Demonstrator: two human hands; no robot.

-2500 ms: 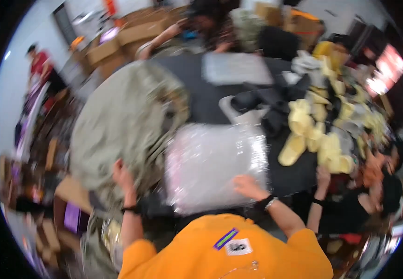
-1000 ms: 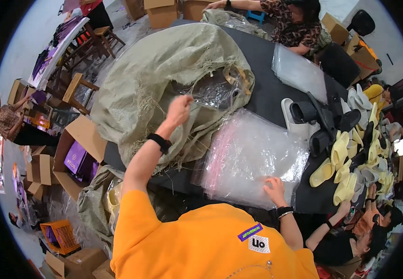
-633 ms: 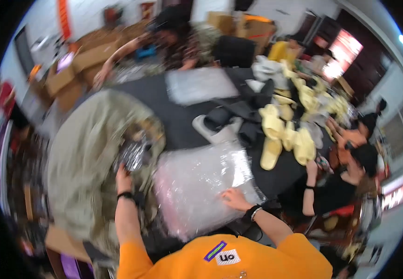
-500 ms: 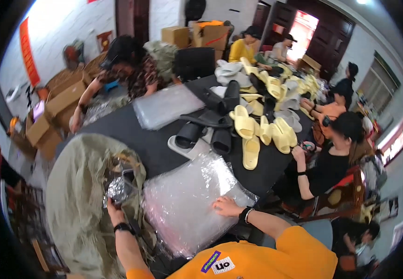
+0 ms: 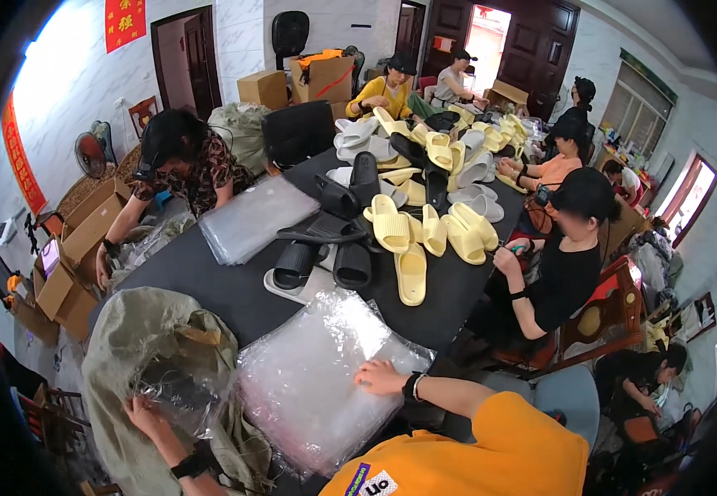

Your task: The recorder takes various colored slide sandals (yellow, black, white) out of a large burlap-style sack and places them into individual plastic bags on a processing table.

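Note:
My left hand (image 5: pixel 147 416) is at the mouth of a greenish woven sack (image 5: pixel 119 364), beside crumpled clear plastic (image 5: pixel 181 397) inside it. Its fingers look apart and hold nothing I can see, though the fingertips are partly hidden. On the table's near side, my right hand (image 5: pixel 381 378) rests on a stack of clear plastic bags (image 5: pixel 300 397), fingers loosely spread over the top sheet. Beyond the stack, black slippers (image 5: pixel 295 263) and yellow slippers (image 5: pixel 410 273) are heaped on the dark table. A white slipper (image 5: pixel 313 287) lies partly under the black ones.
Another stack of clear bags (image 5: pixel 259 217) lies at the table's left side, near a person in a patterned top (image 5: pixel 222 161). Several other people sit around the table. A person in black (image 5: pixel 569 264) works at the right. Cardboard boxes (image 5: pixel 90 219) stand on the left.
My left hand has moved left and down, away from the shiny plastic-wrapped thing at the sack's mouth. My right hand stays on the bag stack. The view has shifted.

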